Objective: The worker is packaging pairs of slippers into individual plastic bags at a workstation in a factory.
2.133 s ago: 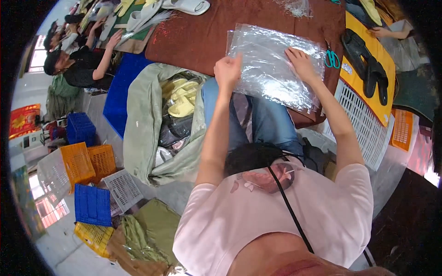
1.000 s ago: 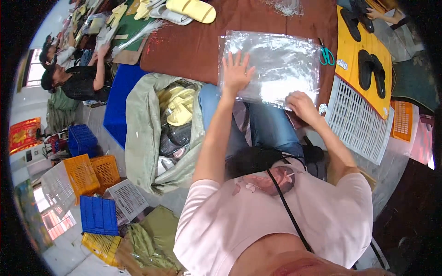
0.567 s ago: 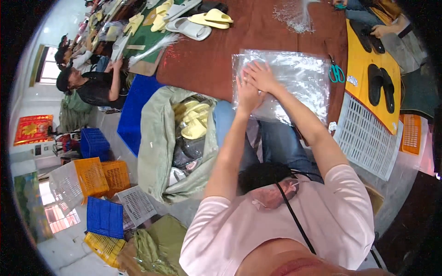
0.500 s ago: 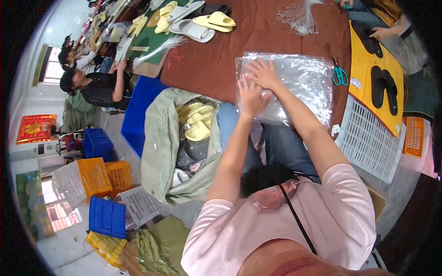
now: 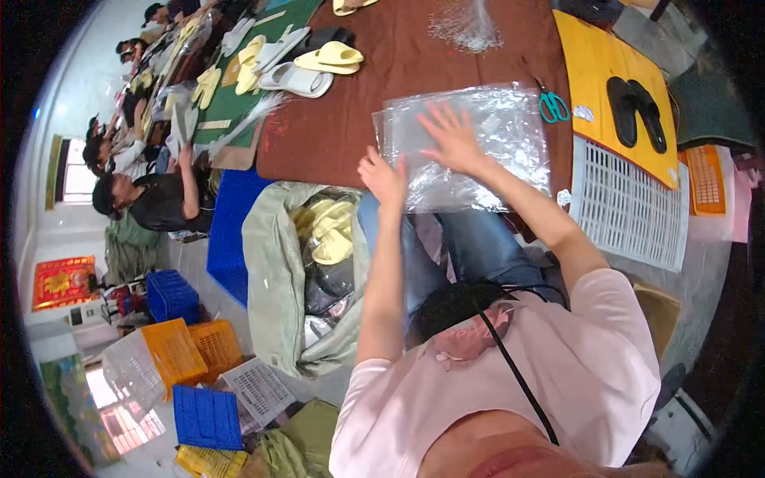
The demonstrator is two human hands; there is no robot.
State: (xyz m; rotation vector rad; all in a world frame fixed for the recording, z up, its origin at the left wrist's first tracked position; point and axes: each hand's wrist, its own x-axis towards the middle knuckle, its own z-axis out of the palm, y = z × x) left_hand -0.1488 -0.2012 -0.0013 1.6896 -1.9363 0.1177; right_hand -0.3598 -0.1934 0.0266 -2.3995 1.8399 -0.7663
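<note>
A stack of clear plastic bags (image 5: 510, 143) lies on the brown cloth in front of me. On top of the stack my right hand (image 5: 456, 143) rests flat, fingers spread. My left hand (image 5: 384, 179) is at the stack's left edge, thumb apart from the bent fingers, with nothing visible held in it. Teal-handled scissors (image 5: 552, 105) lie just past the right side of the bags.
Yellow slippers (image 5: 331, 57) and grey slippers (image 5: 296, 80) lie at the far left of the brown cloth (image 5: 382, 48). A pale green sack (image 5: 271, 279) of slippers stands left of my legs. Black slippers (image 5: 636, 111) rest on a yellow board (image 5: 586, 60) at right. Co-workers sit far left.
My left hand has moved away from my right hand to the left edge of the bags. My right hand's fingers have spread wider. The whole view has shifted slightly.
</note>
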